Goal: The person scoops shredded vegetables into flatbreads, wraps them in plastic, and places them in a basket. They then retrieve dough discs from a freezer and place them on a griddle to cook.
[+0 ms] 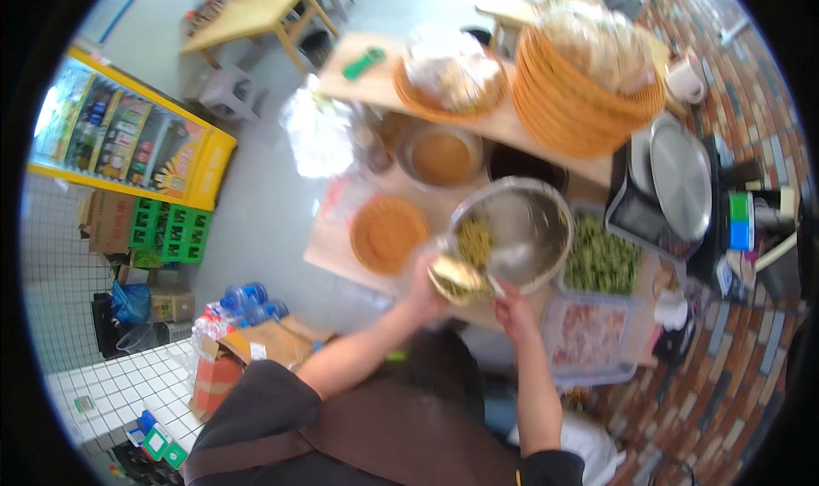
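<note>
My left hand holds a split flatbread with green chopped filling in its opening. In my right hand is a utensil with a pale, blurred end, perhaps a spoon; it meets the bread's right side. Just beyond both hands stands a large stainless steel bowl. Green chopped filling lies against the left of its inside. Left of the bowl is a round orange woven basket.
A tray of green chopped vegetables and a tub of pinkish food stand at right. Behind the bowl is a metal basin. The raised shelf bears stacked orange baskets. A yellow drinks fridge stands far left.
</note>
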The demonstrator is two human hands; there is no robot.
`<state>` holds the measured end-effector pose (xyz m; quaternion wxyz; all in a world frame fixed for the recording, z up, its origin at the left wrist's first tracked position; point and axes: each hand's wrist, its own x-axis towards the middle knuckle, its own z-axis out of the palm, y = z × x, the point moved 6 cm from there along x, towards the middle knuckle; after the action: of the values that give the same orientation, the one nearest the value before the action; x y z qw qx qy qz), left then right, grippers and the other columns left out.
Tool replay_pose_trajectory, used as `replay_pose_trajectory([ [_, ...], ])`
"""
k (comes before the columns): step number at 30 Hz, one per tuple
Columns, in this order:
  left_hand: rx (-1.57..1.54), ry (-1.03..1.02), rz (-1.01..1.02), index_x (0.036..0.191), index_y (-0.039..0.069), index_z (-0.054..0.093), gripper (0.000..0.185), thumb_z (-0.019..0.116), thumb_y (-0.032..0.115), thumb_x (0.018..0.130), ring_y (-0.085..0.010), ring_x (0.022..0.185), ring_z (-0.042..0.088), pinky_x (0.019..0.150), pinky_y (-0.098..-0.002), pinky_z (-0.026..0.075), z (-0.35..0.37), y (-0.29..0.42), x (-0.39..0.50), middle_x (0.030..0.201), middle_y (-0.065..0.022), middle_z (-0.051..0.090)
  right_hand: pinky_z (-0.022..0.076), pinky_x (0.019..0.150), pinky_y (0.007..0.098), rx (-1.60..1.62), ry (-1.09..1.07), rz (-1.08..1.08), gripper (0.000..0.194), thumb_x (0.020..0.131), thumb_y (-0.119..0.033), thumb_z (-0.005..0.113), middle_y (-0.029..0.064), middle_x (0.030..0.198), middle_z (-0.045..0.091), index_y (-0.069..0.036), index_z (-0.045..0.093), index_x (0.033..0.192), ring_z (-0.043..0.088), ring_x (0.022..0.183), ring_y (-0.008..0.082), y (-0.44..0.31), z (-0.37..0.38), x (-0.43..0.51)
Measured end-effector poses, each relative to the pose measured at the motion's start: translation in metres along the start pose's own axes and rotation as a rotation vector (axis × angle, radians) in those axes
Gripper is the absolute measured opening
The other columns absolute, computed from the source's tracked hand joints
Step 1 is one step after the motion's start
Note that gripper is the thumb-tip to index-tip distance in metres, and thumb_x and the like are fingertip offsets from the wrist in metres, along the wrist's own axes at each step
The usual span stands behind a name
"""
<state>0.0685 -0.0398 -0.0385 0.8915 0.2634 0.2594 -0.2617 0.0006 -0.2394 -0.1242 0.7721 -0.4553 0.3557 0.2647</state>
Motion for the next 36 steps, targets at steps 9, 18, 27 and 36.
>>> replay_pose_trajectory([
  [9, -0.164, -0.064, 0.059, 0.138, 0.018, 0.053, 0.066, 0.044, 0.062, 0.091, -0.0392, 0.119, 0.059, 0.101, -0.0608, 0.047, -0.002, 0.012, -0.006, 0.13, -0.0174, 0.06, 0.0252, 0.042, 0.0205, 0.053, 0.001, -0.112, 0.053, 0.095, 0.001, 0.051, 0.0102, 0.077, 0.062, -0.005, 0.048, 0.148, 0.037, 0.046, 0.0066, -0.061, -0.011, -0.053],
  [18, -0.404, -0.075, -0.228, 0.147, 0.011, 0.041, 0.078, 0.038, 0.066, 0.092, -0.0363, 0.133, 0.045, 0.11, -0.0589, 0.037, 0.064, -0.027, 0.028, 0.146, -0.0167, 0.045, 0.0253, 0.043, 0.019, 0.037, -0.062, -0.34, 0.048, 0.094, 0.003, 0.054, 0.0093, 0.075, 0.064, -0.006, 0.058, 0.141, 0.035, 0.047, 0.0044, -0.13, -0.019, -0.143],
  [27, -0.453, -0.155, -0.405, 0.142, 0.015, 0.053, 0.068, 0.04, 0.061, 0.093, -0.0362, 0.135, 0.046, 0.114, -0.0584, 0.032, 0.093, -0.052, 0.042, 0.148, -0.015, 0.05, 0.0463, 0.06, 0.0251, -0.891, 0.148, -0.739, 0.041, 0.095, 0.002, 0.054, 0.0042, 0.077, 0.068, -0.008, 0.066, 0.133, 0.059, 0.063, 0.0121, -0.133, -0.016, -0.145],
  [36, -0.473, -0.197, -0.375, 0.141, 0.014, 0.053, 0.072, 0.042, 0.062, 0.09, -0.0369, 0.135, 0.046, 0.115, -0.0588, 0.032, 0.085, -0.046, 0.047, 0.146, -0.0146, 0.051, 0.0548, 0.064, 0.0384, -1.405, 0.399, -1.077, 0.051, 0.084, 0.005, 0.058, 0.0113, 0.079, 0.068, -0.014, 0.068, 0.13, 0.068, 0.067, 0.0283, -0.16, 0.036, -0.206],
])
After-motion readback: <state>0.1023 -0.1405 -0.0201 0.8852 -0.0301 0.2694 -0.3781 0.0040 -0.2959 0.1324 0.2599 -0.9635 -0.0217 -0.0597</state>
